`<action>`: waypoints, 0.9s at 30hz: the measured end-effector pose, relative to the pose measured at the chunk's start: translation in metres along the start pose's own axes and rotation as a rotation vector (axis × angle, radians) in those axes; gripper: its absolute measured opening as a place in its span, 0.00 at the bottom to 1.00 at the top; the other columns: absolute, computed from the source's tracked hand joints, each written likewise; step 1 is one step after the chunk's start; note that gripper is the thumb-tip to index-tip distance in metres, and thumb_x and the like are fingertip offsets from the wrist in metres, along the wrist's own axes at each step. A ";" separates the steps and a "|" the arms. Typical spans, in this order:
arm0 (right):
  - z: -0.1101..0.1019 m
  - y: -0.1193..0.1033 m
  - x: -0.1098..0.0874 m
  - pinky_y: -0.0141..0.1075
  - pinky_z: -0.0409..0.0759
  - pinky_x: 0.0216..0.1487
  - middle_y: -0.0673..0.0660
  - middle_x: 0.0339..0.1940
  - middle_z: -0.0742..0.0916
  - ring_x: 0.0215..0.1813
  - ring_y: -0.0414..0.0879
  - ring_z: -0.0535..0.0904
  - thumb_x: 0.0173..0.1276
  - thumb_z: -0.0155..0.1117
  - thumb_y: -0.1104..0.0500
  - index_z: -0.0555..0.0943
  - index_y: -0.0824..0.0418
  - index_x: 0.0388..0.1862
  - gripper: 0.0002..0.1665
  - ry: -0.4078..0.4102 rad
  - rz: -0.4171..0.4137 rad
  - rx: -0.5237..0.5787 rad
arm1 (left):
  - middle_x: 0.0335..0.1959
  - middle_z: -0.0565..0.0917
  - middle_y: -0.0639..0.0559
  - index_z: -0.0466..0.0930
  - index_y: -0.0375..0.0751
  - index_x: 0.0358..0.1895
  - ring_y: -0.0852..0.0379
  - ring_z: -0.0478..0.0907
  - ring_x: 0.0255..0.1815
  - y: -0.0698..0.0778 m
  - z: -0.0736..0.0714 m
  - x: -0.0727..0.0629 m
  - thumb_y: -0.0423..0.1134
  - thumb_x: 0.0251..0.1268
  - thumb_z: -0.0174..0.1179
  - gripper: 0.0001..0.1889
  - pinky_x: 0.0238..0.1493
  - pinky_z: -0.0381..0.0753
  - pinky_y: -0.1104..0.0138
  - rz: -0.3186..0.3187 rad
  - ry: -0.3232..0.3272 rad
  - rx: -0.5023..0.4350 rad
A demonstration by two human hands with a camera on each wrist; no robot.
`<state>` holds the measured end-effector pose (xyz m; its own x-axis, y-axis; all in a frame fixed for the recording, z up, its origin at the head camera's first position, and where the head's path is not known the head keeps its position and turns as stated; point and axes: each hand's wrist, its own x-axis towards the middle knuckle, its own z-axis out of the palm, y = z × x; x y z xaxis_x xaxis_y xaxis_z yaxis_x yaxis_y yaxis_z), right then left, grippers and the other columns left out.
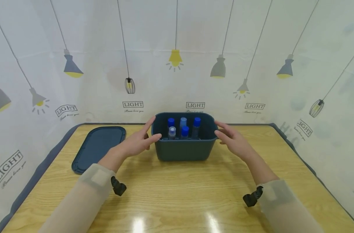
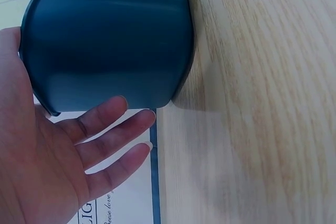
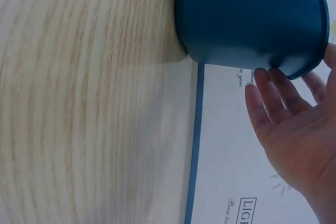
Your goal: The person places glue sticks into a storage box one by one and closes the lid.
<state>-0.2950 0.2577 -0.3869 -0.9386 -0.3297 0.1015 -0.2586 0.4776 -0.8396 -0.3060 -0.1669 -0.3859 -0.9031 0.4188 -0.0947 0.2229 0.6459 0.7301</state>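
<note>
A dark blue-green plastic storage bin [image 1: 184,151] stands upright on the table, its mouth uncovered. Inside are several clear bottles [image 1: 196,127], some with blue caps and others with paler caps; their lower parts are hidden by the front wall. My left hand [image 1: 136,140] is at the bin's left end, thumb and index finger at the rim, while the other fingers extend loosely below, as the left wrist view shows. At the opposite end, my right hand [image 1: 236,142] has its thumb and fingertips at the rim, with its fingers only slightly bent in the right wrist view.
On the table's left side lies a flat dark blue lid [image 1: 99,145] with rounded corners, next to my left forearm. A white curtain [image 1: 177,81] printed with lamps hangs just behind the bin. The wooden table [image 1: 177,194] stretches in front and to the right.
</note>
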 end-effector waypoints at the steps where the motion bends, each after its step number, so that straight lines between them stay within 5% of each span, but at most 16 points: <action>1: 0.000 0.000 0.000 0.64 0.78 0.74 0.66 0.87 0.70 0.83 0.65 0.72 0.90 0.53 0.39 0.57 0.44 0.93 0.40 0.001 0.000 0.001 | 0.51 0.85 0.37 0.24 0.84 0.88 0.39 0.82 0.49 0.000 0.000 0.000 0.79 0.78 0.47 0.48 0.52 0.80 0.51 0.002 0.000 0.002; 6: 0.002 0.002 0.000 0.63 0.80 0.72 0.66 0.86 0.72 0.78 0.66 0.77 0.89 0.53 0.38 0.58 0.44 0.93 0.40 0.011 0.013 0.005 | 0.50 0.85 0.37 0.24 0.81 0.88 0.40 0.83 0.50 0.000 -0.002 0.000 0.78 0.79 0.47 0.49 0.52 0.80 0.52 0.017 -0.015 0.015; 15: 0.006 0.003 -0.001 0.63 0.80 0.71 0.67 0.84 0.75 0.77 0.66 0.79 0.90 0.54 0.40 0.59 0.47 0.93 0.39 0.028 0.004 0.005 | 0.76 0.75 0.40 0.25 0.74 0.90 0.37 0.76 0.74 -0.007 -0.012 -0.011 0.79 0.79 0.44 0.50 0.70 0.76 0.37 0.007 0.023 0.057; 19: 0.006 0.003 -0.001 0.63 0.80 0.72 0.67 0.84 0.74 0.77 0.66 0.78 0.90 0.54 0.41 0.59 0.46 0.92 0.39 0.025 -0.001 0.020 | 0.77 0.76 0.41 0.52 0.58 0.92 0.37 0.77 0.73 -0.022 -0.022 -0.027 0.73 0.83 0.47 0.44 0.66 0.80 0.40 0.017 0.118 0.081; 22: 0.004 0.003 -0.001 0.63 0.79 0.72 0.68 0.83 0.75 0.77 0.66 0.78 0.90 0.54 0.42 0.59 0.46 0.92 0.39 0.029 -0.008 0.027 | 0.69 0.84 0.40 0.73 0.48 0.82 0.40 0.83 0.65 -0.034 -0.032 -0.044 0.65 0.85 0.54 0.34 0.58 0.85 0.48 0.021 0.161 0.057; 27: 0.001 0.003 -0.001 0.63 0.79 0.72 0.68 0.81 0.77 0.75 0.65 0.79 0.90 0.55 0.42 0.60 0.46 0.92 0.38 0.037 -0.003 0.017 | 0.57 0.90 0.39 0.80 0.43 0.72 0.44 0.90 0.54 -0.057 -0.049 -0.073 0.52 0.85 0.62 0.24 0.48 0.90 0.54 0.023 0.175 -0.019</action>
<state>-0.2945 0.2587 -0.3906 -0.9456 -0.3010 0.1238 -0.2584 0.4628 -0.8480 -0.2705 -0.2656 -0.3872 -0.9483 0.3147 0.0403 0.2389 0.6249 0.7433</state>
